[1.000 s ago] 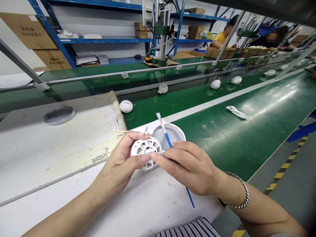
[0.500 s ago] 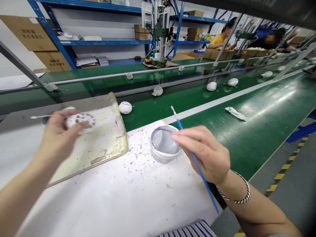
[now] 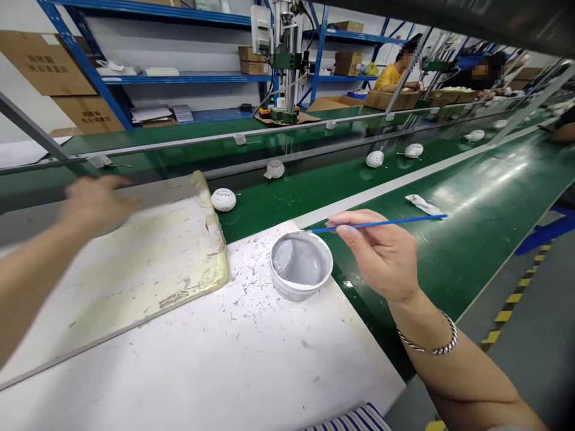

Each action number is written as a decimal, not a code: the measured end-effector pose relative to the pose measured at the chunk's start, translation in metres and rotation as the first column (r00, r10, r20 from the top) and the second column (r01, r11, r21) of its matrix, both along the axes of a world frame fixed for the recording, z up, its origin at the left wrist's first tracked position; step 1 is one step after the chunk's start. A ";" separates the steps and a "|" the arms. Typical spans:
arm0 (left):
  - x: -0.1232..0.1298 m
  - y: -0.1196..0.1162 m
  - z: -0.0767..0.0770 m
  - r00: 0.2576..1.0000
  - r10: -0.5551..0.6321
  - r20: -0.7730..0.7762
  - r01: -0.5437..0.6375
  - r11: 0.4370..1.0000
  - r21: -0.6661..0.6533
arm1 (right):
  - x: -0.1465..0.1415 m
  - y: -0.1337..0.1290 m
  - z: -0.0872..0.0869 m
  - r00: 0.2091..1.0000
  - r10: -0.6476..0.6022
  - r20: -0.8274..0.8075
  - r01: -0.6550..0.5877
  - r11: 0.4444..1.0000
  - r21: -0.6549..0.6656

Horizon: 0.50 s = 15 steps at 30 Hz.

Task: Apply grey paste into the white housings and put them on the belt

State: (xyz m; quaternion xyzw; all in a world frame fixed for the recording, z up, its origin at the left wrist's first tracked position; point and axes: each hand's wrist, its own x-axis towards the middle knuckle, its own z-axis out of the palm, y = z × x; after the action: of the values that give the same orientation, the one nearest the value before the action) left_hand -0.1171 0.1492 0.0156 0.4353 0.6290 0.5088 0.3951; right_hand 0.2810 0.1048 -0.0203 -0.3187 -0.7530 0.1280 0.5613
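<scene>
Right hand [image 3: 384,257] pinches a slim blue brush [image 3: 404,221], likely light, stiff and best held mid-length. Blurred left hand [image 3: 95,203] looks spread, unladen

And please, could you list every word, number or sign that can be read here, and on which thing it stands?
No text can be read with certainty.
Upper cardboard box: two lines of dark characters, too blurred.
Lower cardboard box: dark characters, too blurred.
White tub: faint marks on its side, too small to read.
</scene>
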 end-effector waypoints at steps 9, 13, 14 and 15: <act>0.105 0.119 -0.058 0.912 0.063 -0.405 -0.140 0.976 -0.165 | -0.005 0.007 -0.008 0.991 0.016 0.134 -0.028 0.996 0.089; 0.100 0.115 -0.059 0.949 0.058 -0.310 -0.113 0.980 -0.162 | -0.006 0.010 -0.011 0.989 0.017 0.146 -0.032 0.994 0.103; 0.097 0.111 -0.056 0.964 0.062 -0.259 -0.104 0.983 -0.153 | -0.006 0.010 -0.011 0.990 0.019 0.139 -0.033 0.995 0.093; 0.095 0.105 -0.052 0.979 0.066 -0.195 -0.094 0.986 -0.141 | -0.006 0.010 -0.011 0.991 0.023 0.131 -0.034 0.996 0.078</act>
State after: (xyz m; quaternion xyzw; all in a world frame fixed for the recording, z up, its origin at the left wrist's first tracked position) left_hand -0.0224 0.2547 -0.0366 0.4254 0.7171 0.4320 0.3438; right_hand 0.2749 0.1148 -0.0311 -0.2930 -0.7969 0.0849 0.5214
